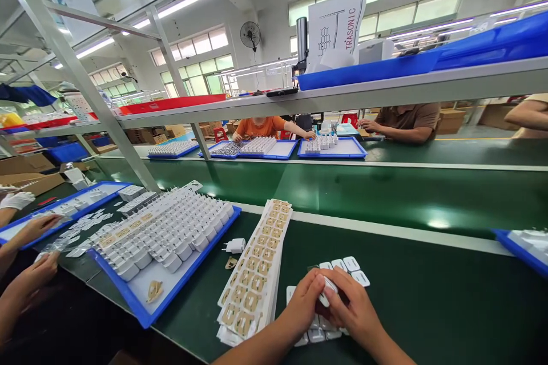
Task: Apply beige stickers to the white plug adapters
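Your fingers are holding one small white piece, the left hand and right hand meeting around it. The green bench is stretching beneath your arms, a blue tray is resting to your left, paper sheets are lying between tray and hands, a white plug is lying beside them, and more white pieces are covering the bench below and beyond your hands. The held piece is likely feeling light, stiff and slightly slippery, so opposite side edges are offering the surest hold. Your fingers are hiding most of it, your hands are blocking pieces beneath, and the print on farther ones is showing too small to read.
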A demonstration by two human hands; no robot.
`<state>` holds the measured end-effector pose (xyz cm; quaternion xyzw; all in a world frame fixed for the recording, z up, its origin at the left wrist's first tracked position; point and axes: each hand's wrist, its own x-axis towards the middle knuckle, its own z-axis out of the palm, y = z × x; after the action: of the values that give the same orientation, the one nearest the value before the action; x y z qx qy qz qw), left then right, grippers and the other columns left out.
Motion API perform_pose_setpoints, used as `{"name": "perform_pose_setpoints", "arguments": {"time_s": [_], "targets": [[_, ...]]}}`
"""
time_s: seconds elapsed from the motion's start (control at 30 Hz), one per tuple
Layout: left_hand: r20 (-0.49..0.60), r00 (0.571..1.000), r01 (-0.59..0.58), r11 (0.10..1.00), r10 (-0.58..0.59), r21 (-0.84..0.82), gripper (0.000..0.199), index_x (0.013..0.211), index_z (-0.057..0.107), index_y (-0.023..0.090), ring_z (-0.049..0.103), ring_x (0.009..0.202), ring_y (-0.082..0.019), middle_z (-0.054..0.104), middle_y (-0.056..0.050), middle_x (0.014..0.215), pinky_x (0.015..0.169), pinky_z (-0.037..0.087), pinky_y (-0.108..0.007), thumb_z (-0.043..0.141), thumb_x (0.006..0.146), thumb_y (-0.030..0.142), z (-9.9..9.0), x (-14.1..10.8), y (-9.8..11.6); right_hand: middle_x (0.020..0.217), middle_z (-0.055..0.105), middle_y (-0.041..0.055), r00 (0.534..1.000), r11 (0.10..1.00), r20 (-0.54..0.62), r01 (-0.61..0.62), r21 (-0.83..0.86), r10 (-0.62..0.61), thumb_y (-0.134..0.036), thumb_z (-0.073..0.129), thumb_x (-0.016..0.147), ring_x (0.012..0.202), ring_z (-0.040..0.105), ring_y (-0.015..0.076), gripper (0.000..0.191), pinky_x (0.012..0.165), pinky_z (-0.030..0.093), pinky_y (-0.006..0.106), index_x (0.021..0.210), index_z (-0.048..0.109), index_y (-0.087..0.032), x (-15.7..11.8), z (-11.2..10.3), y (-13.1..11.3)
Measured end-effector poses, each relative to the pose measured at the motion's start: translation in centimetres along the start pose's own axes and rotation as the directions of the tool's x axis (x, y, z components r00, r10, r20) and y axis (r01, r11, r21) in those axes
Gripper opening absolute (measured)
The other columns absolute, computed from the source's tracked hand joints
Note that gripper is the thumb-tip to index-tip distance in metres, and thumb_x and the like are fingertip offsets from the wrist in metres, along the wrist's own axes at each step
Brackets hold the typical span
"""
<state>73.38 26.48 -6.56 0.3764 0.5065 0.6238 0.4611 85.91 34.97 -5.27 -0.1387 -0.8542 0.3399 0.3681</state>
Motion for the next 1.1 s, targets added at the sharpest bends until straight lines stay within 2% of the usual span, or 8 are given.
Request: {"name": "perform_pose_setpoints", "arguments": {"time_s": [0.13,0.23,0.6,0.73,0.9,1.0,1.1], "targets": [[0.066,0.995,-0.080,0.995,0.076,0.061,0.063,0.098,0.061,0.014,0.054,0.085,-0.019,0.059,-0.005,0.090,0.081,0.044,-0.032,0.056,0.083,0.074,-0.5,0.0,0.0,0.090,0.071,0.0058,0.999,0.999,0.002,0.053,-0.011,-0.053,-0.039,0.046,0.098,0.083,0.069,0.0221,0.031,0.069,0.056,0.032,0.110,0.071,-0.026,0.1,-0.1,-0.1],[0.056,0.994,-0.095,0.992,0.091,0.084,0.056,0.094,0.060,0.014,0.050,0.082,-0.017,0.056,-0.003,0.086,0.081,0.040,-0.030,0.055,0.087,0.069,-0.6,0.0,0.1,0.086,0.070,0.0048,0.997,0.997,-0.009,0.071,-0.024,-0.071,-0.037,0.047,0.097,0.077,0.068,0.0206,0.030,0.065,0.056,0.031,0.110,0.072,-0.027,0.2,0.0,-0.1],[0.065,0.997,-0.043,0.993,0.051,-0.110,0.051,0.093,0.062,0.013,0.052,0.076,-0.015,0.056,-0.002,0.081,0.075,0.041,-0.027,0.064,0.083,0.064,-0.1,-0.2,0.4,0.094,0.073,0.0052,0.995,0.994,-0.031,0.098,-0.037,-0.100,-0.033,0.049,0.095,0.082,0.069,0.0208,0.028,0.070,0.057,0.030,0.112,0.071,-0.027,0.2,-0.1,-0.8],[0.043,0.998,-0.040,0.998,0.042,-0.048,0.058,0.093,0.060,0.013,0.056,0.071,-0.015,0.059,-0.004,0.081,0.068,0.045,-0.028,0.063,0.081,0.070,0.1,-0.2,0.5,0.089,0.072,0.0053,0.998,0.998,-0.035,0.055,0.011,-0.055,-0.036,0.046,0.098,0.079,0.068,0.0202,0.030,0.068,0.056,0.030,0.111,0.072,-0.026,0.2,-0.1,-0.8],[0.049,0.997,0.068,0.995,-0.064,-0.071,0.063,0.095,0.053,0.017,0.056,0.046,-0.012,0.063,-0.003,0.073,0.046,0.045,-0.025,0.058,0.078,0.078,0.2,0.1,-0.3,0.082,0.070,0.0050,0.998,0.994,0.003,-0.068,0.083,0.068,-0.041,0.041,0.101,0.076,0.067,0.0204,0.036,0.069,0.055,0.031,0.107,0.073,-0.025,0.1,0.3,-0.3],[0.071,0.997,0.043,0.997,-0.038,-0.068,0.064,0.101,0.052,0.017,0.056,0.043,-0.012,0.065,-0.004,0.071,0.045,0.046,-0.024,0.056,0.080,0.078,0.0,0.2,-0.6,0.080,0.069,0.0046,0.995,0.989,0.011,-0.098,0.115,0.097,-0.046,0.042,0.100,0.071,0.066,0.0199,0.037,0.067,0.055,0.030,0.104,0.072,-0.025,0.0,0.5,0.1],[0.118,0.993,0.001,0.997,0.008,-0.076,0.070,0.109,0.050,0.016,0.062,0.052,-0.014,0.067,-0.005,0.076,0.051,0.051,-0.025,0.069,0.073,0.073,-0.1,0.1,-0.3,0.091,0.071,0.0061,0.993,0.981,-0.008,-0.117,0.152,0.119,-0.047,0.041,0.100,0.080,0.068,0.0215,0.038,0.071,0.056,0.031,0.104,0.071,-0.024,0.0,0.4,0.5]]}}
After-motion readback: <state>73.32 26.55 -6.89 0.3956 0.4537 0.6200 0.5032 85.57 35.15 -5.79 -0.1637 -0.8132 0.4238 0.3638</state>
